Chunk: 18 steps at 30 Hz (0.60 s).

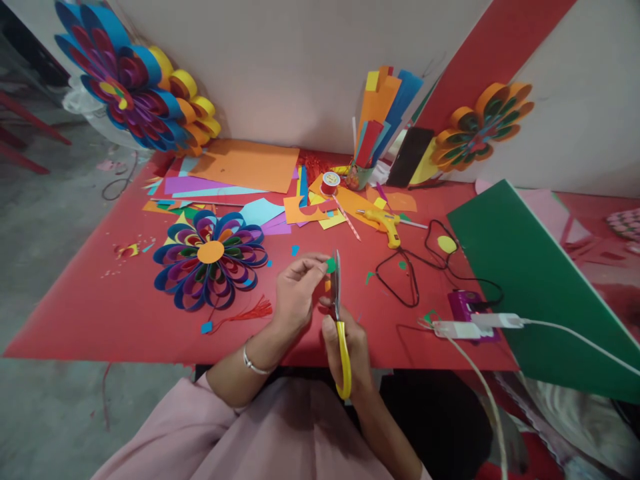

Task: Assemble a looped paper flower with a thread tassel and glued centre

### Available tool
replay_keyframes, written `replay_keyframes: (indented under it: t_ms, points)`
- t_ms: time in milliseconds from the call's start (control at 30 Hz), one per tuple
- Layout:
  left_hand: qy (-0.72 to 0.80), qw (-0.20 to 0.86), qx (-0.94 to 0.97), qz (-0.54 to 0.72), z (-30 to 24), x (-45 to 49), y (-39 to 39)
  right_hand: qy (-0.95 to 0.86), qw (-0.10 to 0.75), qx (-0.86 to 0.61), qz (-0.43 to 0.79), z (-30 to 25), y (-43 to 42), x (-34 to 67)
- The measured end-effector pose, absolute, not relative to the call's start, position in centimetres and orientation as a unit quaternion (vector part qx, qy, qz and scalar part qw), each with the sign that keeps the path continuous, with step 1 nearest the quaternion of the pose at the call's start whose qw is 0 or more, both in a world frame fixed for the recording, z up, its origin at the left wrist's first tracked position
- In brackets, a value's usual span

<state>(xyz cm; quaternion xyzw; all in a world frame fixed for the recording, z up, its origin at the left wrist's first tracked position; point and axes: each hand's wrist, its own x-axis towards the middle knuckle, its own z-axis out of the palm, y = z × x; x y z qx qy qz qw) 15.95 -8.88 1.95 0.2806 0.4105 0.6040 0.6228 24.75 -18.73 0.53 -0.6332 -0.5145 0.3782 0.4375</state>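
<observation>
My left hand (pixel 296 293) pinches a small piece of green paper (pixel 331 265) between thumb and fingers. Yellow-handled scissors (pixel 344 363) are gripped in my right hand (pixel 353 343), blades pointing away from me. The blades stand right beside the green piece; whether they touch it I cannot tell. A scrap of orange shows near the blades. Left of my hands lies a paper flower (pixel 210 261) of looped blue, purple, red and green strips with an orange disc at its centre. In front of it is a red tassel (pixel 250 312) with a small blue paper square (pixel 207 327).
A yellow glue gun (pixel 387 225), its black cord, and a purple power strip (pixel 470 313) lie right. Behind are orange sheets (pixel 250 167), a thread spool (pixel 331 183) and a cup (pixel 360 175) of paper strips. A green board (pixel 545 287) rests at the right edge.
</observation>
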Motion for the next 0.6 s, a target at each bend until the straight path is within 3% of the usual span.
replay_keyframes:
  t_ms: [600]
  points:
    - [0.419, 0.626, 0.259, 0.604, 2.21, 16.06, -8.66, -0.514, 0.442, -0.626, 0.385, 1.16, -18.79, 24.89]
